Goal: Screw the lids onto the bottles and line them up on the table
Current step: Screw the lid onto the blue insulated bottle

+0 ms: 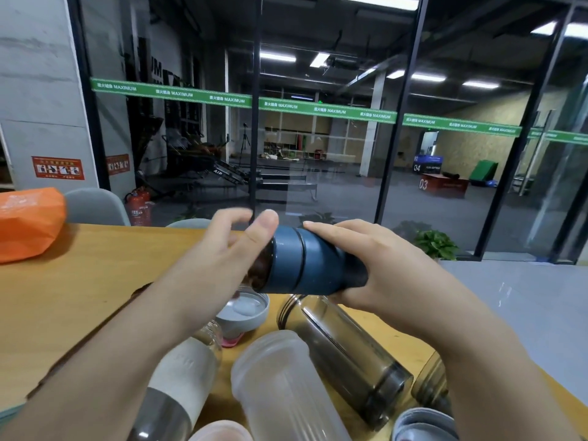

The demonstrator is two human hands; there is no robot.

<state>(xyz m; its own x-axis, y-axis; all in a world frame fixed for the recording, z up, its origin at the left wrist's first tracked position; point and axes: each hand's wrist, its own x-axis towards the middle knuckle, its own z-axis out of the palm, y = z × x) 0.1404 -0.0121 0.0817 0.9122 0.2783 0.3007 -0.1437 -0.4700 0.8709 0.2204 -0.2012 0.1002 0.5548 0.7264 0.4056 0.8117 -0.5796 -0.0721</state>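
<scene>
both hands hold a dark blue bottle [313, 261] on its side in the air above the wooden worktop [79, 281], its mouth end turned to the person's left. the right hand [375, 265] grips the bottle's body, fingers [331, 229] curled over the top and thumb underneath. the left hand [229, 249] is at the mouth end, where a dark ring shows; its thumb [262, 230] lies on the blue band and its other fingers are blurred, loosely curled over the end, so whether they hold a lid cannot be told. on the worktop just below lies a grey lid [246, 310], open side up, with a small pink piece [232, 340] beside it. nearer the person, several bottles lie on their sides close together: a smoky clear bottle [346, 354] without a lid, a frosted plastic bottle [280, 386], and a glass bottle with a white sleeve [181, 377] partly under the left forearm. another dark clear bottle [429, 383] shows behind the right forearm, and a grey-blue lid [423, 424] sits at the bottom edge. an orange bag [25, 224] rests at the far left of the worktop.
</scene>
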